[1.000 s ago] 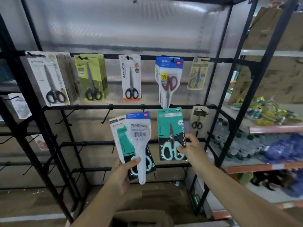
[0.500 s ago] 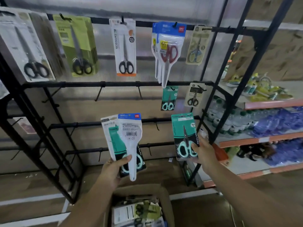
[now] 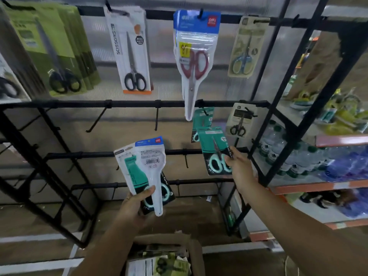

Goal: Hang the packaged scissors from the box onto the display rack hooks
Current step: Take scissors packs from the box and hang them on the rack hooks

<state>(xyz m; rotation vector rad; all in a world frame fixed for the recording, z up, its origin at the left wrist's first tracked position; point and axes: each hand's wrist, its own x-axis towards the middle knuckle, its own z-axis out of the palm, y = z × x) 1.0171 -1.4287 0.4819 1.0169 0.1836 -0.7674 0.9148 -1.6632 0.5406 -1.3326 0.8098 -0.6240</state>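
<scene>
Upper rail, left side: green-carded scissors and a white-carded pair hang in place. Below them, two hooks on the second rail stand bare.

The left hand is clamped on a small stack of packs — thumb across the front near the lower end, fingers behind. The front pack is a white pouch with a blue header; teal cards sit behind it. The stack is held upright, in front of the lower rails and above the cardboard box, which holds more packs.

The right hand pinches a teal pack at its lower right edge, by the scissor handles. The pack is tilted, just below a matching teal pack hung on the second rail.

Judgement: these packs look light and fairly stiff, though the plastic faces may be slippery. A grip low on the card leaves the hang hole clear — best for threading onto a hook.
</scene>
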